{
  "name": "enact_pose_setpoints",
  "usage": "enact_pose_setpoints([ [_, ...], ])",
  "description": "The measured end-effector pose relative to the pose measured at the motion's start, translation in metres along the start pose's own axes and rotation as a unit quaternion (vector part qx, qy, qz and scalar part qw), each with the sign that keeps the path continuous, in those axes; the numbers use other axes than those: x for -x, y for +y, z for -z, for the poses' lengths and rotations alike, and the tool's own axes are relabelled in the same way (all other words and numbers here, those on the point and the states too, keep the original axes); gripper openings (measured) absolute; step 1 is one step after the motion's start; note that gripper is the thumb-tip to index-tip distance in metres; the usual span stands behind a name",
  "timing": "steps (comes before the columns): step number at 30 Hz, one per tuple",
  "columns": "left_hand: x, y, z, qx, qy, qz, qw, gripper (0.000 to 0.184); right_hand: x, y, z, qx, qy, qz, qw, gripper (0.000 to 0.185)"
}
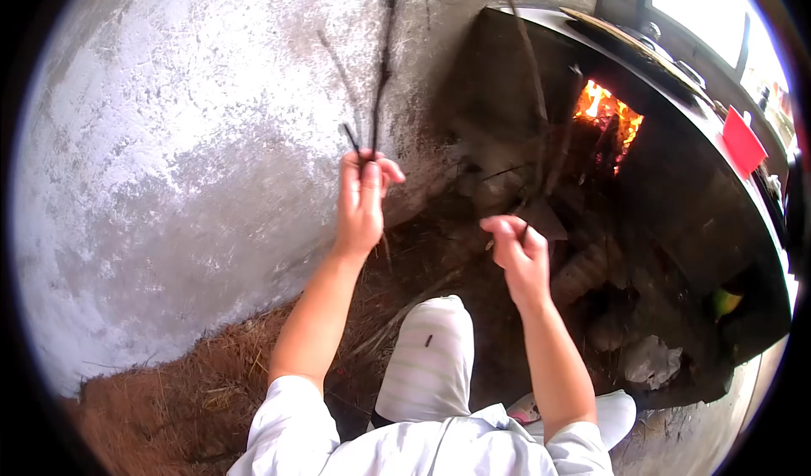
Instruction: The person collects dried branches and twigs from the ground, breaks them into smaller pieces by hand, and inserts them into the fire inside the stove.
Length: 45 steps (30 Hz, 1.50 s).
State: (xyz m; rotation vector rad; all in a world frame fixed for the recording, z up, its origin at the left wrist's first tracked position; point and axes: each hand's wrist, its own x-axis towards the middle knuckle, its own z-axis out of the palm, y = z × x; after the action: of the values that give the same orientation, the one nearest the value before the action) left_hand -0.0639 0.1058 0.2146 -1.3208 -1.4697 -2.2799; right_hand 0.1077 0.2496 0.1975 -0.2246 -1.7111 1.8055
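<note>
Left hand (361, 201): just off centre, towards ten o'clock, a dark twig (385, 66) is being pinched between thumb and fingers, with the other fingers being held loosely curled.
Dark twig: from that grip it is being pointed up towards twelve o'clock, its top being cut off by the edge of the view; a thinner twig (340, 69), blurred, is being angled towards eleven o'clock from the same hand.
Right hand (519, 256): between three and four o'clock, the fingers are being kept curled around the lower part of a long stick (534, 66).
Long stick: it is being held roughly upright, leaning towards twelve o'clock, with its lower part being blurred against the dark.
Fire (608, 114): at two o'clock, flames are being framed by the opening in the dark stove (693, 180).
Worktop (549, 21): above the fire, a round cover (625, 38) is being carried on the stove top.
Red object (743, 142): between two and three o'clock, it is being supported at the worktop's edge.
Straw (169, 413): at eight o'clock, the floor is being covered along the pale wall (169, 138).
Crumpled bag (650, 362): at four o'clock, it is being shaded by the stove.
</note>
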Motion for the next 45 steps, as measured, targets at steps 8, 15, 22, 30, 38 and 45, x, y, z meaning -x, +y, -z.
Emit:
enact_pose_setpoints([
  [8,0.010,-0.008,-0.075,-0.023,-0.135,0.118,0.984,0.014,-0.033,-0.030,-0.022,-0.009,0.073,0.078,0.994,0.024],
  [15,-0.006,-0.014,-0.088,0.045,-0.057,0.056,0.996,0.014,-0.041,-0.032,0.015,0.036,0.200,0.208,0.957,0.011],
  [22,-0.001,-0.019,-0.100,0.216,-0.056,0.150,0.963,0.012,-0.025,-0.005,0.028,0.228,0.057,0.145,0.961,0.018],
  [30,0.010,-0.027,-0.126,0.290,-0.094,0.167,0.938,0.036,-0.015,0.014,0.037,0.086,0.002,0.010,0.996,0.013],
  [38,0.077,-0.076,-0.094,-0.069,-0.377,0.305,0.872,0.029,-0.013,-0.037,0.103,0.044,0.206,0.071,0.975,0.016],
  [45,0.093,-0.067,-0.108,-0.126,-0.317,0.196,0.919,0.024,0.004,-0.028,0.113,-0.032,0.307,0.085,0.947,0.017],
])
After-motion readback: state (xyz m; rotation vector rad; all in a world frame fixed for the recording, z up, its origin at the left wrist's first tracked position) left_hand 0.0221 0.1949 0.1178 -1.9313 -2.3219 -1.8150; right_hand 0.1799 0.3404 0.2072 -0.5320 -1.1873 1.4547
